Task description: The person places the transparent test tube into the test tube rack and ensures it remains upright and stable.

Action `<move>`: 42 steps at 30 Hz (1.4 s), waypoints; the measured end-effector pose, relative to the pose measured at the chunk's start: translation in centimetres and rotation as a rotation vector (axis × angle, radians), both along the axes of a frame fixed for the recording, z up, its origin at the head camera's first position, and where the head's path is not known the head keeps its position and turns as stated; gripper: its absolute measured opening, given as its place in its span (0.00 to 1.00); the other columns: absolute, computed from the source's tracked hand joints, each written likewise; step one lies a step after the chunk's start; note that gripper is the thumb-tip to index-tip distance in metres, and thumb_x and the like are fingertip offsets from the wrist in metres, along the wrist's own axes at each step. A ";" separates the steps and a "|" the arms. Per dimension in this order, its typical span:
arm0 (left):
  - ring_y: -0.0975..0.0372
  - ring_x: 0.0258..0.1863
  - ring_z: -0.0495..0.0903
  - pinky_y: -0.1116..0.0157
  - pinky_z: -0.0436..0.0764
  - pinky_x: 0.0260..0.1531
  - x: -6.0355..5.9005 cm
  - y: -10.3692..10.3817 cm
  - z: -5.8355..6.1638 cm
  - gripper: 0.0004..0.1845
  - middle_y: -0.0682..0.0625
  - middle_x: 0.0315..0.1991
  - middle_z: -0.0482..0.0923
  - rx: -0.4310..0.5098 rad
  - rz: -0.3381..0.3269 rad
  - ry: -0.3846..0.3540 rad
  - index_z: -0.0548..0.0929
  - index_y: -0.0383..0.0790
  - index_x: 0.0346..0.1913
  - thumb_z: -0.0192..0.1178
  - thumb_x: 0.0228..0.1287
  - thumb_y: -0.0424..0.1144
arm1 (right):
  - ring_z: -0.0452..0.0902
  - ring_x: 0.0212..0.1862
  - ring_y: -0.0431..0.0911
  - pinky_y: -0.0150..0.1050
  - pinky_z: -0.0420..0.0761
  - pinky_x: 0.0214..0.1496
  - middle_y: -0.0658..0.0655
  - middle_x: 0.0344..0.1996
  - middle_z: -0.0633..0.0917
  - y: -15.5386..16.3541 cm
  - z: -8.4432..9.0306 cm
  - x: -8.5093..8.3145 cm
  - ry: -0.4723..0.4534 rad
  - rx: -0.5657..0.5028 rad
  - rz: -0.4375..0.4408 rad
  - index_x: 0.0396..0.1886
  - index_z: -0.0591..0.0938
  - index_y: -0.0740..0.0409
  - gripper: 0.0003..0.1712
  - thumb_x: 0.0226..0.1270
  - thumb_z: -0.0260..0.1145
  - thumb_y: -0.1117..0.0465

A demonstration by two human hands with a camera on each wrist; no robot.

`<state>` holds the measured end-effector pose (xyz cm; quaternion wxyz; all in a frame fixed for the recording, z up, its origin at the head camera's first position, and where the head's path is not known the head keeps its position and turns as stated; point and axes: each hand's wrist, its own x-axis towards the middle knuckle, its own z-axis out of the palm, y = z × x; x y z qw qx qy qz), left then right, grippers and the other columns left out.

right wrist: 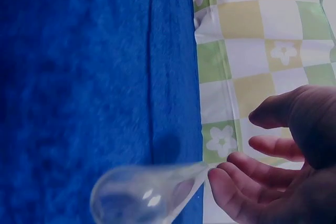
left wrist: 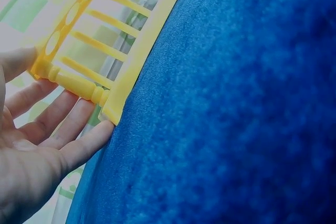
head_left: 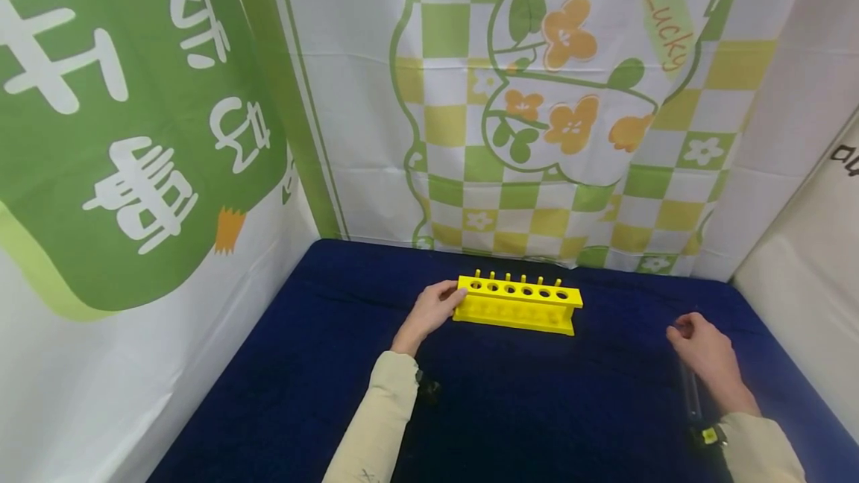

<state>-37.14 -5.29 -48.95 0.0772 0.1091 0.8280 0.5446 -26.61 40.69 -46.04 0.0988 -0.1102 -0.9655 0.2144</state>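
A yellow test tube rack (head_left: 517,308) stands towards the far side of the dark blue table, a row of round holes along its top. My left hand (head_left: 432,310) holds its left end. In the left wrist view that hand's thumb (left wrist: 18,61) is at the upper plate, and its fingers spread by the end post. Off to the right, my right hand (head_left: 705,356) has bent fingers at a clear test tube (head_left: 691,393), which slants back towards the wrist. The tube's rounded end (right wrist: 126,198) is close to the right wrist camera; its other end meets the fingertips, where the exact contact is hidden.
Dark blue cloth (head_left: 322,364) covers the table. A patterned curtain (head_left: 362,133) hangs directly behind the rack, with more fabric (head_left: 201,304) at the left and a pale sheet (head_left: 805,282) at the right. Short yellow pegs (head_left: 508,276) rise along the rack's back.
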 end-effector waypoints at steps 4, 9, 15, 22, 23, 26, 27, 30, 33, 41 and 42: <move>0.59 0.50 0.81 0.58 0.83 0.54 0.0 -0.1 -0.1 0.32 0.50 0.57 0.80 -0.001 0.000 -0.005 0.74 0.49 0.67 0.54 0.68 0.63 | 0.79 0.41 0.66 0.57 0.76 0.38 0.75 0.43 0.81 0.5 -0.1 0.3 -0.022 0.018 -0.001 0.51 0.74 0.74 0.25 0.68 0.58 0.55; 0.59 0.50 0.81 0.58 0.83 0.53 -0.2 0.0 -0.2 0.32 0.50 0.57 0.80 -0.005 0.001 -0.004 0.74 0.49 0.67 0.54 0.68 0.63 | 0.79 0.40 0.66 0.55 0.76 0.33 0.76 0.47 0.80 0.7 0.1 0.5 -0.061 0.028 -0.016 0.52 0.74 0.72 0.26 0.67 0.57 0.52; 0.59 0.50 0.81 0.58 0.83 0.54 -0.3 0.0 -0.2 0.32 0.49 0.58 0.79 -0.010 -0.004 -0.004 0.74 0.48 0.67 0.54 0.69 0.63 | 0.79 0.38 0.66 0.54 0.76 0.30 0.77 0.45 0.80 0.9 0.3 0.6 -0.134 0.038 -0.028 0.53 0.72 0.73 0.27 0.67 0.57 0.53; 0.59 0.50 0.81 0.59 0.83 0.53 -0.2 0.1 0.0 0.30 0.49 0.58 0.80 -0.015 -0.009 0.002 0.74 0.48 0.67 0.53 0.70 0.61 | 0.79 0.23 0.48 0.43 0.77 0.22 0.70 0.31 0.82 1.3 -0.3 0.6 -0.211 -0.023 -0.032 0.54 0.68 0.75 0.26 0.69 0.55 0.55; 0.59 0.50 0.81 0.59 0.83 0.53 -0.2 0.1 0.0 0.30 0.49 0.57 0.80 -0.015 -0.009 0.002 0.74 0.48 0.67 0.53 0.70 0.61 | 0.79 0.22 0.48 0.43 0.78 0.22 0.70 0.31 0.82 1.5 -0.4 0.5 -0.213 -0.031 -0.027 0.54 0.67 0.76 0.26 0.70 0.56 0.55; 0.59 0.49 0.81 0.59 0.83 0.53 -0.2 0.1 0.1 0.30 0.49 0.57 0.80 -0.013 -0.008 0.002 0.74 0.47 0.67 0.53 0.70 0.61 | 0.81 0.23 0.49 0.43 0.81 0.23 0.72 0.32 0.82 1.9 -0.8 0.3 -0.218 -0.063 -0.020 0.53 0.67 0.76 0.26 0.70 0.56 0.56; 0.59 0.49 0.81 0.59 0.83 0.53 -0.2 0.1 0.1 0.30 0.49 0.57 0.80 -0.015 -0.007 0.002 0.74 0.47 0.67 0.53 0.70 0.61 | 0.81 0.23 0.50 0.43 0.82 0.23 0.73 0.32 0.81 2.1 -0.9 0.2 -0.217 -0.073 -0.014 0.52 0.67 0.77 0.25 0.70 0.55 0.57; 0.59 0.50 0.81 0.59 0.83 0.53 -0.1 0.1 0.1 0.30 0.49 0.57 0.80 -0.013 -0.005 0.005 0.74 0.47 0.67 0.53 0.70 0.61 | 0.82 0.25 0.51 0.43 0.83 0.23 0.73 0.33 0.81 2.5 -1.2 -0.3 -0.211 -0.099 -0.011 0.50 0.68 0.77 0.23 0.69 0.55 0.58; 0.58 0.50 0.81 0.59 0.83 0.53 -0.1 0.1 0.2 0.30 0.49 0.57 0.80 -0.011 -0.003 0.004 0.74 0.48 0.67 0.53 0.70 0.61 | 0.82 0.26 0.52 0.43 0.84 0.23 0.74 0.33 0.80 2.9 -1.3 -0.6 -0.209 -0.117 -0.012 0.50 0.68 0.77 0.23 0.69 0.55 0.59; 0.58 0.49 0.81 0.59 0.83 0.53 -0.2 0.0 0.0 0.30 0.50 0.57 0.80 -0.010 -0.009 -0.001 0.74 0.49 0.67 0.53 0.69 0.62 | 0.81 0.25 0.48 0.42 0.85 0.24 0.70 0.32 0.80 3.1 -1.2 -0.7 -0.250 -0.161 -0.007 0.48 0.70 0.79 0.25 0.70 0.56 0.57; 0.59 0.49 0.81 0.59 0.83 0.53 -0.2 0.0 0.0 0.30 0.50 0.57 0.80 -0.010 -0.010 0.000 0.74 0.49 0.67 0.53 0.69 0.62 | 0.81 0.25 0.48 0.41 0.85 0.24 0.70 0.32 0.80 3.2 -1.2 -0.7 -0.253 -0.164 -0.003 0.48 0.70 0.80 0.25 0.70 0.57 0.56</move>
